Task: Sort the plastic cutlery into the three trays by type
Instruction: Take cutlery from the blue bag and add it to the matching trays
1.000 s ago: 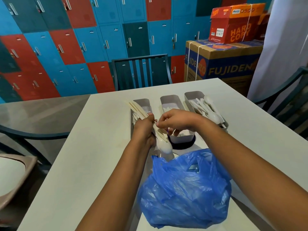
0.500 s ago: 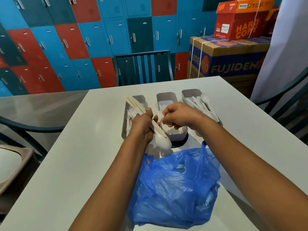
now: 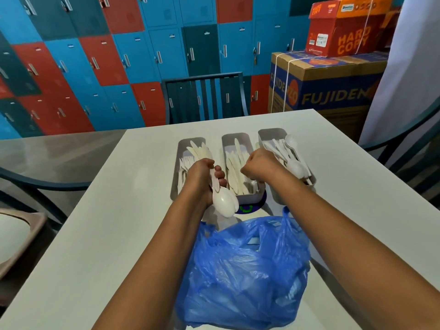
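A white table holds a crumpled blue plastic bag near the person, and beyond it three grey trays side by side: the left tray, the middle tray and the right tray, all holding white cutlery. The left hand, over the left tray, curls its fingers round a bundle of spoons, bowls pointing back toward the bag. The right hand hovers fisted between the middle and right trays; whether it holds anything cannot be told, and bare tabletop lies wide on both sides.
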Demonstrator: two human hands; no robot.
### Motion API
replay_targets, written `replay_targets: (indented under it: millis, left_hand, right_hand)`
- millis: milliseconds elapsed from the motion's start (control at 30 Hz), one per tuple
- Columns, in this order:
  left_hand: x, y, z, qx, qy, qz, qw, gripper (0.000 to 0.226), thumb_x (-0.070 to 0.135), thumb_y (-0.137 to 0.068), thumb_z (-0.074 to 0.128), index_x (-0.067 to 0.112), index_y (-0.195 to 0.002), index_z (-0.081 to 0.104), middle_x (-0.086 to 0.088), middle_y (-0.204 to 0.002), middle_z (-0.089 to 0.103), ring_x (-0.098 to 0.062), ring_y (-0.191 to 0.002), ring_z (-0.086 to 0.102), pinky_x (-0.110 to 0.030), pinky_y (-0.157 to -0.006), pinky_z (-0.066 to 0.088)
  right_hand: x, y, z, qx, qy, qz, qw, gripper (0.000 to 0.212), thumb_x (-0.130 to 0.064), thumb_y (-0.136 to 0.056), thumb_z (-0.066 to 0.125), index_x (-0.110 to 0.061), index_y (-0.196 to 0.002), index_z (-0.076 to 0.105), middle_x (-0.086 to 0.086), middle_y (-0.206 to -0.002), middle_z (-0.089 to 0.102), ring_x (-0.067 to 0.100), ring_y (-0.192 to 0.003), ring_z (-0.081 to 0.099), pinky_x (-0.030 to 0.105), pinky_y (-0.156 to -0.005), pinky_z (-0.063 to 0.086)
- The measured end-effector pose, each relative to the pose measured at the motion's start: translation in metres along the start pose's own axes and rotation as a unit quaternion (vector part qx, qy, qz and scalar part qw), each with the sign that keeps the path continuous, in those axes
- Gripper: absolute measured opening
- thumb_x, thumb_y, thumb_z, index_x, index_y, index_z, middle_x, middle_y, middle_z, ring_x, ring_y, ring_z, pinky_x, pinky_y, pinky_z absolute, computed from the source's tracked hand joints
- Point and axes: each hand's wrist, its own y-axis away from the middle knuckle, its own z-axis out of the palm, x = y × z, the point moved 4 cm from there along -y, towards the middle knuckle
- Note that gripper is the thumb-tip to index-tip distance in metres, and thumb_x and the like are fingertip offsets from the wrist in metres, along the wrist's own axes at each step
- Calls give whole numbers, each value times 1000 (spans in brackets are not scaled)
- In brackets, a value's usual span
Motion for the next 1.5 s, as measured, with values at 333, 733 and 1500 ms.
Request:
replay_targets:
  millis: [333,733,1500]
  left_hand:
    - [-1,-4,-4,5,-8,47,999,24,14,-100,42,4,-81,54,-1,-45,57,-7,-34,51,-12,-34,40]
    - [-13,0,5,46,-46,63,996,24,23,-92,60,7,-74,62,-2,-38,55,-9,-27,49,-13,-31,39]
    - [-13,19,-4,40,-164,84,982,37,41,-88,60,10,-108,66,-7,-91,71,-15,-66,64,-20,-48,44]
  right_hand:
    - [-17,32,1,-39,-120,-126,984,43,-40,-93,53,-1,-101,67,18,-95,66,17,-71,52,25,-56,40]
    - [-9,43,10,-132,-203,-80,967,19,-19,-84,70,-5,-87,58,6,-72,63,13,-58,54,21,-47,47]
    - [-15,32,16,-46,-353,-35,934,11,-7,-87,58,-2,-82,66,9,-73,61,17,-65,59,26,-57,52]
